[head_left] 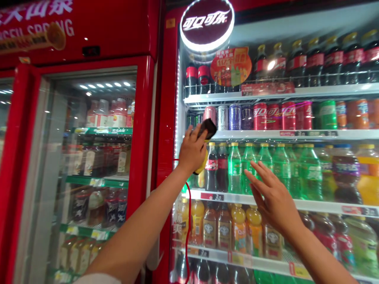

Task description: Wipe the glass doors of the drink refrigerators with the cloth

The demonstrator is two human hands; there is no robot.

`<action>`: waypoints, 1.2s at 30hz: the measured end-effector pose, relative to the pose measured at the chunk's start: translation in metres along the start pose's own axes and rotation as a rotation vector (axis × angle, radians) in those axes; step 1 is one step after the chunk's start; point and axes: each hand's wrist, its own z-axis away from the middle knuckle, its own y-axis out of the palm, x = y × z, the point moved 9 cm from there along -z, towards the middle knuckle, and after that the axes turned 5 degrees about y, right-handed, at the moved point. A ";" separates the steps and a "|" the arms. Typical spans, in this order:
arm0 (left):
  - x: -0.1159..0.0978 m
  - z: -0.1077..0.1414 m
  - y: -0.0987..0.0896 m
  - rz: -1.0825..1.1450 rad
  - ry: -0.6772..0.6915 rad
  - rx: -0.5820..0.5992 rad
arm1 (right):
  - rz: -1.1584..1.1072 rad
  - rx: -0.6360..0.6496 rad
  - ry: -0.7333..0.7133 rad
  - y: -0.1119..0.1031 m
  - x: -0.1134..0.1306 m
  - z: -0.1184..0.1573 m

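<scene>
My left hand is wrapped round a black and yellow device near the left edge of a glass-fronted drinks fridge. A red cord hangs below it. Further right, my right hand is raised before the glass with its fingers apart and nothing in it. Behind the hands are green bottles, cola bottles and a row of cans. Whether the device touches the glass I cannot tell.
A second red fridge with bottled drinks stands at the left. A round lit sign and an orange sticker are at the top of the right fridge. Price tags line its shelves.
</scene>
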 end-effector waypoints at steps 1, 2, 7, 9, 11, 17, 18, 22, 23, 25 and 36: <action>0.012 0.000 -0.005 -0.019 -0.089 -0.045 | 0.000 -0.003 0.002 -0.002 -0.004 0.001; 0.020 -0.002 -0.008 -0.036 -0.171 -0.086 | 0.001 -0.009 0.006 -0.004 -0.008 0.002; -0.016 -0.037 0.009 -0.068 -0.276 -0.115 | 0.037 -0.013 0.031 -0.007 -0.037 -0.001; -0.051 -0.048 0.023 -0.058 -0.181 -0.068 | 0.043 -0.009 0.033 -0.006 -0.045 -0.003; -0.084 -0.050 0.035 -0.031 -0.042 -0.008 | 0.034 -0.004 0.023 -0.005 -0.050 -0.003; -0.077 -0.034 0.033 -0.001 0.011 0.015 | -0.001 0.029 -0.025 -0.011 -0.062 0.005; -0.062 -0.037 0.027 -0.019 -0.076 -0.027 | -0.005 0.033 -0.026 -0.014 -0.068 0.007; -0.039 -0.061 0.019 -0.081 -0.385 -0.181 | -0.018 0.039 -0.033 -0.028 -0.098 0.017; -0.050 -0.070 0.024 -0.080 -0.394 -0.186 | -0.015 0.039 -0.037 -0.031 -0.104 0.019; -0.090 -0.088 0.041 -0.060 -0.322 -0.151 | -0.004 0.043 -0.040 -0.036 -0.116 0.022; -0.133 -0.060 0.057 -0.030 -0.063 0.038 | -0.045 0.095 0.004 -0.050 -0.142 0.043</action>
